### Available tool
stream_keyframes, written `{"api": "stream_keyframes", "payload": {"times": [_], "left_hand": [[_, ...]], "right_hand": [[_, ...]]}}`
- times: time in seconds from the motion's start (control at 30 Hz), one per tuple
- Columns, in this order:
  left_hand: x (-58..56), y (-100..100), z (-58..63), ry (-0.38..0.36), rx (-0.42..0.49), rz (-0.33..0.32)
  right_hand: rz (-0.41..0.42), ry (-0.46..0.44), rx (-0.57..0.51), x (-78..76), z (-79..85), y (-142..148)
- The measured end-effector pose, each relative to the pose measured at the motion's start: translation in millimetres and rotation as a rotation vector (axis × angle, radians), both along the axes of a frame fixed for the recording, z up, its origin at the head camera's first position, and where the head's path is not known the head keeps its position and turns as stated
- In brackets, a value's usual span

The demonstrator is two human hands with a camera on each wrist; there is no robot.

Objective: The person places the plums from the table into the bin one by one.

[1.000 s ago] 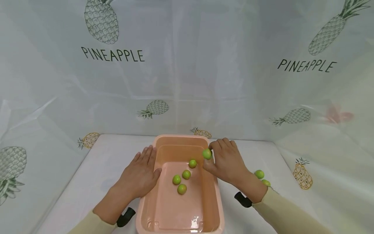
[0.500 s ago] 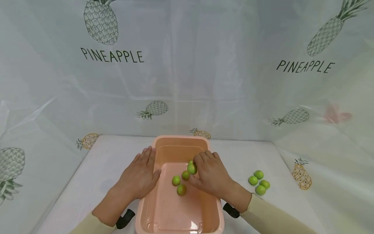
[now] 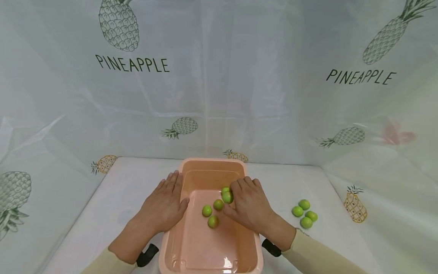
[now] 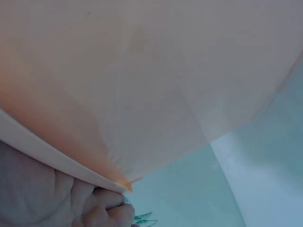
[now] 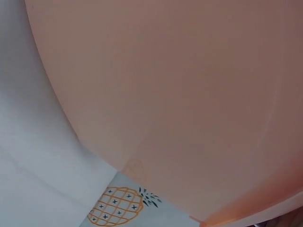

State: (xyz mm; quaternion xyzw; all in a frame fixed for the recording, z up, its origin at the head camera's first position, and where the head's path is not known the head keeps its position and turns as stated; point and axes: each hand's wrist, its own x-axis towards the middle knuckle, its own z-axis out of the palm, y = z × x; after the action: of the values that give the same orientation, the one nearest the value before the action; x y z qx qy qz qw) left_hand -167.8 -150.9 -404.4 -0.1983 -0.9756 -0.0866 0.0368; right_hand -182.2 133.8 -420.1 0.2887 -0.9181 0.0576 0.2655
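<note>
Fruits [image 3: 213, 222] in tub [image 3: 212, 160], four others [image 3: 306, 222] to its right

In the head view the right hand [image 3: 249, 205] hides part of the green fruit [image 3: 227, 197] it pinches, which in turn covers part of a second fruit [image 3: 225, 189]. Both sleeves [image 3: 109, 262] run off the bottom edge. A pink patch [image 3: 397, 134] looks blurred. In the wrist views the wall of the tub [image 3: 257, 243] blocks every fruit; the left hand [image 4: 61, 198] is cut off, and a dark sliver [image 5: 286, 220] may be the right.
</note>
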Motion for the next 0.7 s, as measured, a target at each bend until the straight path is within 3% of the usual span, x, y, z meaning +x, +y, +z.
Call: {"api": "stream_keyframes", "payload": {"times": [0.7], "left_hand": [[-2.5,0.7,-4.7,0.015,0.006,-0.003]], "right_hand": [[-0.061,-0.071,-0.009,0.5,-0.4,0.2]]}}
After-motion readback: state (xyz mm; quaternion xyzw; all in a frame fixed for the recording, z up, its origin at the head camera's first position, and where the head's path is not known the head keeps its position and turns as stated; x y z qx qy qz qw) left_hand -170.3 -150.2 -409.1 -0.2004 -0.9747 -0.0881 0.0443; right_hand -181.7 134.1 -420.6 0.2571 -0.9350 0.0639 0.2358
